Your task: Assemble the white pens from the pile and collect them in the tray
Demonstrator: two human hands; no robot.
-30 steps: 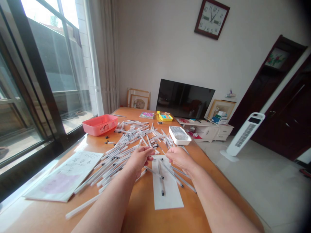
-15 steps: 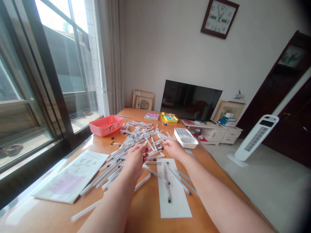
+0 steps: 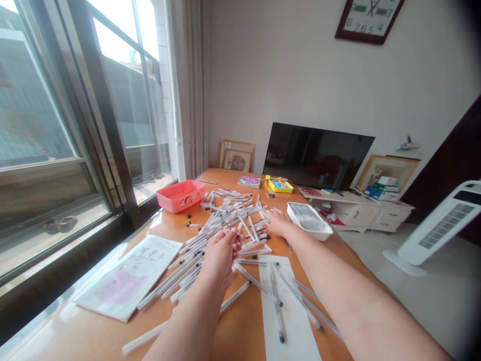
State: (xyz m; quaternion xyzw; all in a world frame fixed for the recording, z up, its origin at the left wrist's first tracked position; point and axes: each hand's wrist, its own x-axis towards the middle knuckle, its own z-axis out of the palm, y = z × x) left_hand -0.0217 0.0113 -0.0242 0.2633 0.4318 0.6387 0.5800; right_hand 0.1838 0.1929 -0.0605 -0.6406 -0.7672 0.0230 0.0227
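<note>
My left hand (image 3: pixel 224 251) is closed in a pinch over the middle of the pen pile. A thin dark stick that looks like a pen refill (image 3: pixel 226 224) shows at its fingertips. My right hand (image 3: pixel 277 222) reaches over the right side of the pile, fingers stretched forward, and I make out nothing held in it. Around both hands lie many clear-barrelled pens (image 3: pixel 210 231), some with black ends. Several more lie across a white paper strip (image 3: pixel 271 326) between my forearms. Beside my right hand stands a white tray (image 3: pixel 326 233) holding thin grey sticks.
A pink basket (image 3: pixel 171 200) stands at the left edge. Nearer lies a notebook (image 3: pixel 112 286). Small black caps (image 3: pixel 188 216) are scattered by the pile. Toward the far end are a colourful booklet (image 3: pixel 248 182) and a yellow box (image 3: pixel 281 186). A television (image 3: pixel 315 155) stands beyond.
The view has turned, so everything sits differently in it. My right hand has reached farther forward along the tray, its fingers opening out. My left hand keeps its pinch.
</note>
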